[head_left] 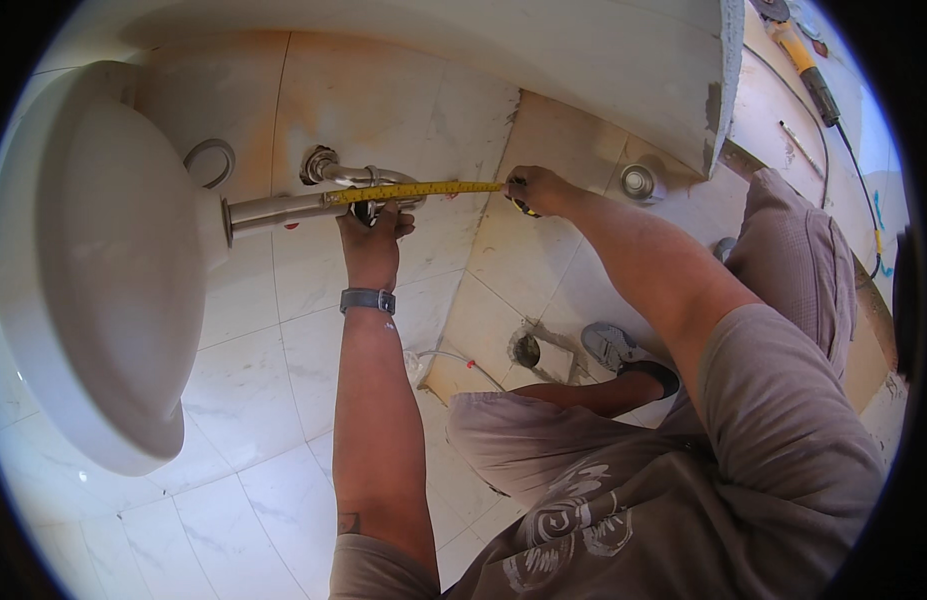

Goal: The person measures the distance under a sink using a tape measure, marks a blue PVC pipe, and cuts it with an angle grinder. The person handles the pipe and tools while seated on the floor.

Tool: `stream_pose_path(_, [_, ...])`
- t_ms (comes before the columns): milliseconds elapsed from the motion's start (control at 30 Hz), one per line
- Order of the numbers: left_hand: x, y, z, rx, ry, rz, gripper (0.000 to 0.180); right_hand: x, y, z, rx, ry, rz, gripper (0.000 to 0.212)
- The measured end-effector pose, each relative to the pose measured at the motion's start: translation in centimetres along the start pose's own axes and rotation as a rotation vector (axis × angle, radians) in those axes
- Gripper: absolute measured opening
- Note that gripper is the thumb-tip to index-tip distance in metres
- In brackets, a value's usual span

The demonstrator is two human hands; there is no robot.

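Note:
A yellow tape measure blade point(433, 188) is stretched along a chrome drain pipe point(278, 210) and past its bent trap. My left hand point(371, 240) is closed at the trap, just under the blade, with its fingers curled against pipe and tape; the exact grip is partly hidden. My right hand point(541, 192) is closed round the black and yellow tape measure case at the blade's right end. The pipe comes out of the white washbasin point(103, 260) on the left. A chrome flange point(320, 163) joins the trap's other arm to the tiled wall.
On the floor tiles stand a round metal can point(639, 182) and, lower, a square drain opening point(526, 349). A thin flexible hose point(453, 357) runs near my knee. A yellow angle grinder point(798, 55) with its cord lies at the upper right beyond a pale ledge point(623, 60).

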State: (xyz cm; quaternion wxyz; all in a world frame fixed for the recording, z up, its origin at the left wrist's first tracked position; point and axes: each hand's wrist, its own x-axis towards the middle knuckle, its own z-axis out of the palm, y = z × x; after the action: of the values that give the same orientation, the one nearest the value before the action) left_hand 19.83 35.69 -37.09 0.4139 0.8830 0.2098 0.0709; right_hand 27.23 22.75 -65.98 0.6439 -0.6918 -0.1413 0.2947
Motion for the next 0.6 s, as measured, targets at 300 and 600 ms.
stream_pose_path(300, [0.01, 0.41, 0.08, 0.000, -0.008, -0.013, 0.051, 0.27, 0.17, 0.31, 0.013, 0.008, -0.009, 0.040])
stream_pose_path(600, [-0.05, 0.50, 0.10, -0.003, -0.002, -0.020, 0.048, 0.09, 0.11, 0.06, 0.017, -0.010, 0.031, 0.042])
